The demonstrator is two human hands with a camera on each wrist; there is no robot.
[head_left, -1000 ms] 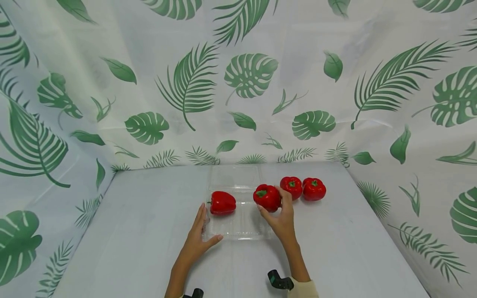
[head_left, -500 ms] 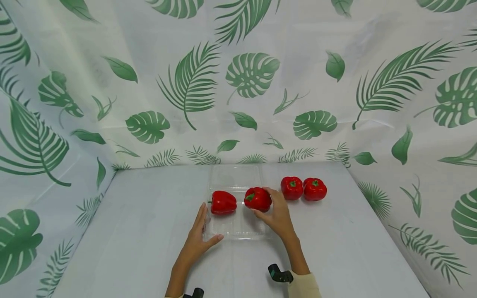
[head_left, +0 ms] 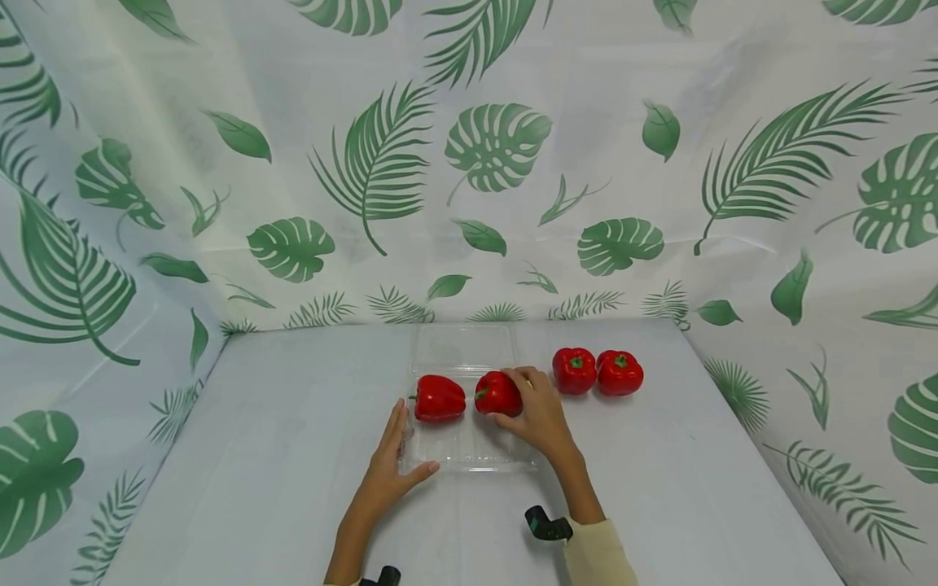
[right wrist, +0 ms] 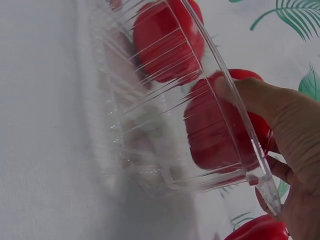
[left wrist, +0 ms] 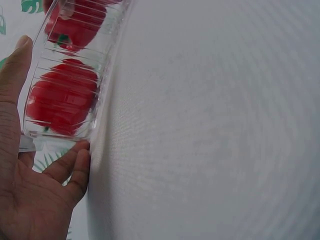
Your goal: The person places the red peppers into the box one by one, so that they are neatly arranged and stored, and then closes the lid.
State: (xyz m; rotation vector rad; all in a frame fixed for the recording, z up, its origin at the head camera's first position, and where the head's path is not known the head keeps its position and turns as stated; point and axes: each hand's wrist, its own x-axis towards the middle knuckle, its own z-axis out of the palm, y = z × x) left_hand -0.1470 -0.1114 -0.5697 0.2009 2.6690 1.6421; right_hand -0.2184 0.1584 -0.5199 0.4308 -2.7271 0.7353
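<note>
A clear plastic clamshell box (head_left: 469,465) lies on the table with its lid (head_left: 463,346) folded open toward the back. On its left side lies one red bell pepper (head_left: 440,399), stem pointing left. My right hand (head_left: 541,415) grips a second red bell pepper (head_left: 497,394) inside the box's right half, thumb in front and fingers behind; the right wrist view shows this pepper (right wrist: 212,130) through the ribbed wall. Fingers straight and thumb spread, my left hand (head_left: 388,464) rests against the box's left side. In the left wrist view its fingertips (left wrist: 82,146) are right at the box's edge.
Two more red bell peppers, one nearer (head_left: 574,371) and one farther right (head_left: 620,373), stand side by side on the white table (head_left: 293,431), right of the box. A leaf-patterned sheet (head_left: 484,244) hangs behind the table and along its sides.
My right hand has moved left and slightly down, carrying its bell pepper from the box's right edge into the right half. My left hand has kept its place.
</note>
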